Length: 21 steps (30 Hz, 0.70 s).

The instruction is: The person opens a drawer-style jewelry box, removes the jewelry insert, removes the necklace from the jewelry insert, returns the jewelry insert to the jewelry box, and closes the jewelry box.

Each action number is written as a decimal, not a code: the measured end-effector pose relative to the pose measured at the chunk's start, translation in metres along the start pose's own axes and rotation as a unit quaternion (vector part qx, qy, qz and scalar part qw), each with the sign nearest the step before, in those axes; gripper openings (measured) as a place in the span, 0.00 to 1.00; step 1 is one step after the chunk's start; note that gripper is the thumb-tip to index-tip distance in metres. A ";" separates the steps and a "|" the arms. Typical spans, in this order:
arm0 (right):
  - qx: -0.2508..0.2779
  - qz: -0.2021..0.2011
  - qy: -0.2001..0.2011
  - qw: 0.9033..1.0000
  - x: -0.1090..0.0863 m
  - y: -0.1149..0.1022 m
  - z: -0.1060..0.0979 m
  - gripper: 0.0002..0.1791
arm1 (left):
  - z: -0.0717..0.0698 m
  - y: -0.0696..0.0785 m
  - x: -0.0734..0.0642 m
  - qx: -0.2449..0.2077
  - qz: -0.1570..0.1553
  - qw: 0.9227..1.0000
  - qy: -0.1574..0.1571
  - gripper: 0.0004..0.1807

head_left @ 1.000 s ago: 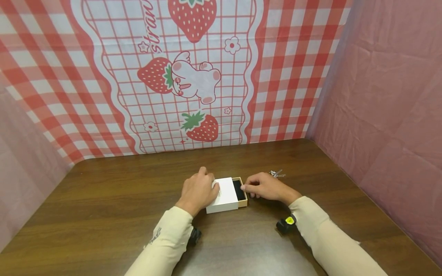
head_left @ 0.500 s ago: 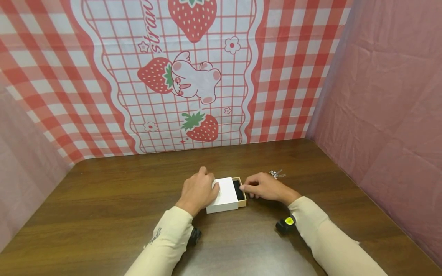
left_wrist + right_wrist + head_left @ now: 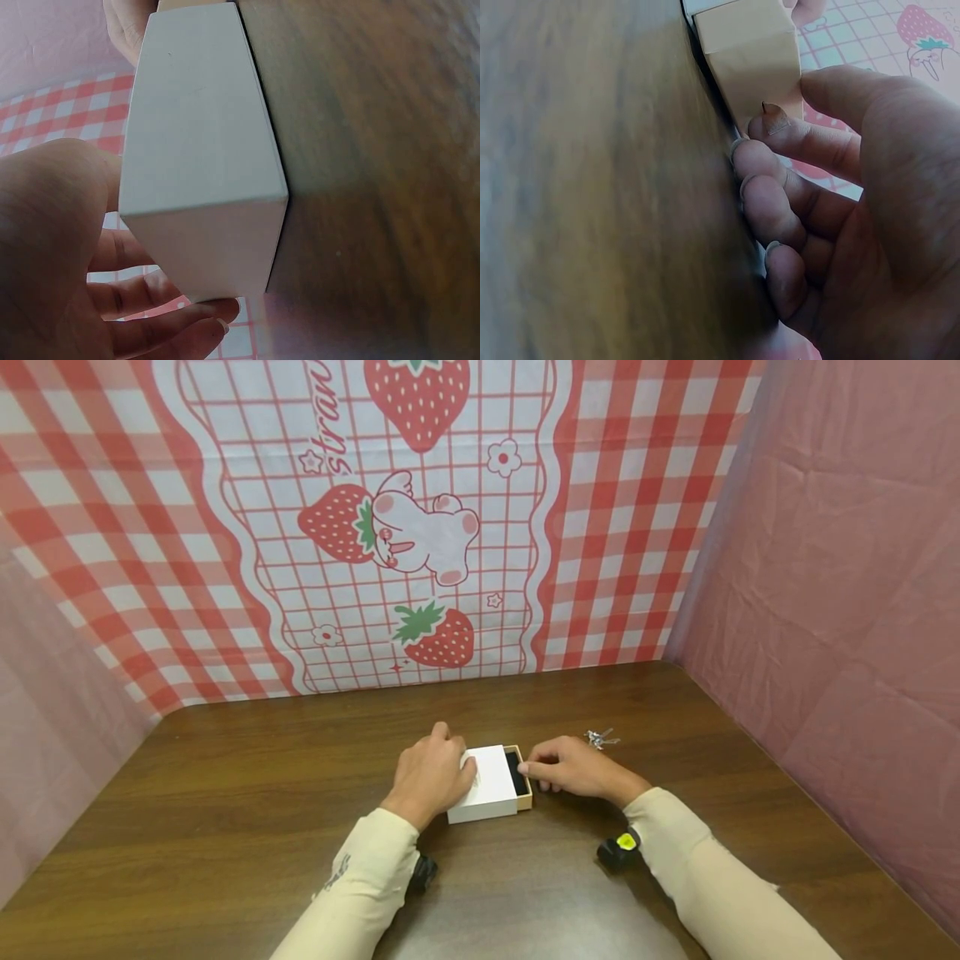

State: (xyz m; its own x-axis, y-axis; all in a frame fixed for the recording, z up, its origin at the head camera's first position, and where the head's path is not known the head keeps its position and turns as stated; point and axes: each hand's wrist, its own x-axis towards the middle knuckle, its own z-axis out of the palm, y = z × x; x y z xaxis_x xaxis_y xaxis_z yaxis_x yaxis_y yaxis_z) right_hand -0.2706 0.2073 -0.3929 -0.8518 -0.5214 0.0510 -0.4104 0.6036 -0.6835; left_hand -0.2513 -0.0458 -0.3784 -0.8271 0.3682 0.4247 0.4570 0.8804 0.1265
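Note:
A white slide-out box (image 3: 487, 781) lies flat on the table in the head view. Its tan inner drawer (image 3: 525, 800), with a black lining (image 3: 517, 772), sticks partway out of the right end. My left hand (image 3: 429, 777) holds the sleeve's left end, thumb on top and fingers around the far side. In the left wrist view, the white sleeve (image 3: 202, 112) hides part of those fingers. At the drawer's outer end, my right hand (image 3: 581, 767) pinches the end wall (image 3: 754, 75) between thumb and index finger. Its other fingers are curled near the tabletop.
A small bunch of keys (image 3: 602, 739) lies on the brown wooden table (image 3: 262, 793) just beyond my right hand. A red-and-white strawberry cloth (image 3: 510, 552) hangs behind the table, and a pink cloth (image 3: 840, 568) stands along the right side.
The drawer has slid slightly left, deeper into the white sleeve, and my right hand has moved left with it. My left hand and the sleeve have stayed put.

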 end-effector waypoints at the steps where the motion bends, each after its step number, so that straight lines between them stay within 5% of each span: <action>1: 0.000 0.000 -0.001 1.000 0.000 0.000 0.000 0.16 | 0.000 0.000 0.000 0.000 0.000 1.000 0.000 0.15; 21: -0.011 -0.011 0.003 1.000 0.000 -0.002 0.003 0.17 | 0.001 0.000 0.000 -0.005 -0.001 1.000 0.001 0.15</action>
State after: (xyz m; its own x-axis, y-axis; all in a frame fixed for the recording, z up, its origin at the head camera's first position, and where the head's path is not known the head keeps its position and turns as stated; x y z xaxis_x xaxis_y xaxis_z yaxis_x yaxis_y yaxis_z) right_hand -0.2685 0.2037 -0.3937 -0.8444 -0.5311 0.0708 -0.4364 0.6051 -0.6659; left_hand -0.2514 -0.0459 -0.3791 -0.8273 0.3657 0.4264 0.4587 0.8780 0.1368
